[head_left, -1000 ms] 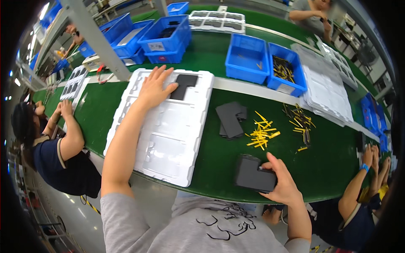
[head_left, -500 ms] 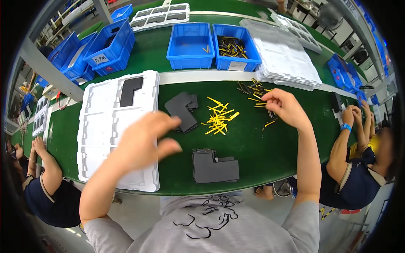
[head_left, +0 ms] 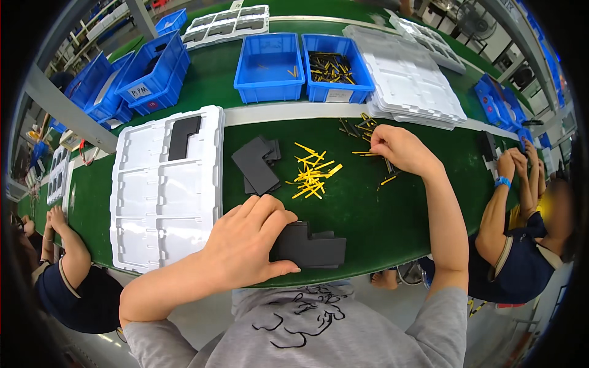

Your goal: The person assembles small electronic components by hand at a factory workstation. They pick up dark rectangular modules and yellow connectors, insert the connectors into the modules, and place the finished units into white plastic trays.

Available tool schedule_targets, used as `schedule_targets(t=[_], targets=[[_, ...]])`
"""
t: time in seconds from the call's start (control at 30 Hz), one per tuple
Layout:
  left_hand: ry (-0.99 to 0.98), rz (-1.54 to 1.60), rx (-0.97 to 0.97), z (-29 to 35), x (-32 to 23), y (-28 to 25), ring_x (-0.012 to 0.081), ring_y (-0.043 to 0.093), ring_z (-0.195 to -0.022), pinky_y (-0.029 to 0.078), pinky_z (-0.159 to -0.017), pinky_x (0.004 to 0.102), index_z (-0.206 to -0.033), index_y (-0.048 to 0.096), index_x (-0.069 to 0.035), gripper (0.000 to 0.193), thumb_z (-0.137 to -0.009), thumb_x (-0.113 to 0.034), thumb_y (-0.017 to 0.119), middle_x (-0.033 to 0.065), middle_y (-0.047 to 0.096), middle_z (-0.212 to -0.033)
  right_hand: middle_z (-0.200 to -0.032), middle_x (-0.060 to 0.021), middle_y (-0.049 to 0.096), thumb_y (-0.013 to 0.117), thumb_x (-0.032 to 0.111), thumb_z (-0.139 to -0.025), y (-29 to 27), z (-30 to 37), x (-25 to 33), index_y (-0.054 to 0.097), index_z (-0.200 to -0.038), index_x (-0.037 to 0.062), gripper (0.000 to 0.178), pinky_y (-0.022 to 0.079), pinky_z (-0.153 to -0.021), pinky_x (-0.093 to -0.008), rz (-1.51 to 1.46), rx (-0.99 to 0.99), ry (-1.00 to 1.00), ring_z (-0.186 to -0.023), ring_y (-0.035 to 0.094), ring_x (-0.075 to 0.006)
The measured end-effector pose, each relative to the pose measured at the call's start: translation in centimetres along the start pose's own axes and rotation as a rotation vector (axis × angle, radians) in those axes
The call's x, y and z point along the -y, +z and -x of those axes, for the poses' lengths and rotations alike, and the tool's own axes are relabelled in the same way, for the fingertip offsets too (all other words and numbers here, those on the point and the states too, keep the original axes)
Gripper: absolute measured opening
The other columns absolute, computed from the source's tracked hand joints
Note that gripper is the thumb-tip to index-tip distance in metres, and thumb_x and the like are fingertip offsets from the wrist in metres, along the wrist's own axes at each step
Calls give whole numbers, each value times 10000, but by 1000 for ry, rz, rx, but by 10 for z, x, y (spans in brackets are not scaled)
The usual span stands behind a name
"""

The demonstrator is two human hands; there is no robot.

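Left hand [head_left: 248, 242] half-curled, gripping the black stack [head_left: 322, 250], probably steadying it; right hand [head_left: 402, 150] pinched, strips [head_left: 361, 153] handy at its fingertips, can't tell if gripped.

This is a factory assembly workshop: white compartment trays [head_left: 184, 196] and stacked black parts [head_left: 254, 167] on a long green counter [head_left: 386, 230], blue bins [head_left: 268, 93] beyond, co-workers [head_left: 512, 270] left and right.

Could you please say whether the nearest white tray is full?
Mostly empty: the tray shows one dark piece, in its upper right compartment.
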State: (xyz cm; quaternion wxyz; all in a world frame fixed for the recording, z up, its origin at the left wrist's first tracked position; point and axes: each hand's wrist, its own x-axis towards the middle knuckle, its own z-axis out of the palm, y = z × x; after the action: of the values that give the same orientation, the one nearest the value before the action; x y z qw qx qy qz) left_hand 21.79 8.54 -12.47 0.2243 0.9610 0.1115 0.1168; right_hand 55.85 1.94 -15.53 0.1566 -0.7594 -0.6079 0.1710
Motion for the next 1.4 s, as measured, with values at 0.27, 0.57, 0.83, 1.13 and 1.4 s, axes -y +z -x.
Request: schedule_targets(t=[0.27,0.57,0.83,1.13,1.4], targets=[[-257,984,28,-31,20,3,83,575,-773,461,-681,260,-992,533,-25,237,-836,-73,704,9,575,-820,-784,-108,615,668,78,-800,6,-17,7,597,-828,16,98,483,-693,-344,-68,83,-132,-741,610,-245],[-471,1139,-178,-63,42,28,125,637,-843,566,-582,252,-1303,475,-47,326,-979,-84,487,94,631,-1036,-788,-79,586,563,110,-916,23,1,31,525,-942,11,109,456,-654,-328,-369,-9,-136,-704,566,-194],[-472,863,-122,-64,39,28,117,630,-854,598,-641,240,-1029,675,9,153,-909,-65,616,36,566,-981,-817,-28,602,583,-2,-891,33,16,72,554,-1114,-13,225,484,-608,-210,-929,201,-82,-738,588,-73],[-477,838,-99,-62,38,30,95,616,-791,584,-604,227,-952,674,25,138,-902,-99,640,21,543,-878,-820,-54,622,649,-20,-833,43,14,78,649,-937,-16,103,490,-604,-230,-737,25,-259,-672,606,-86],[-446,844,-160,-58,40,35,137,646,-695,547,-563,249,-909,660,33,167,-892,-132,643,79,614,-890,-870,-64,588,632,-39,-843,46,13,80,636,-918,-21,77,499,-621,-237,-734,-21,-331,-719,619,-112]])
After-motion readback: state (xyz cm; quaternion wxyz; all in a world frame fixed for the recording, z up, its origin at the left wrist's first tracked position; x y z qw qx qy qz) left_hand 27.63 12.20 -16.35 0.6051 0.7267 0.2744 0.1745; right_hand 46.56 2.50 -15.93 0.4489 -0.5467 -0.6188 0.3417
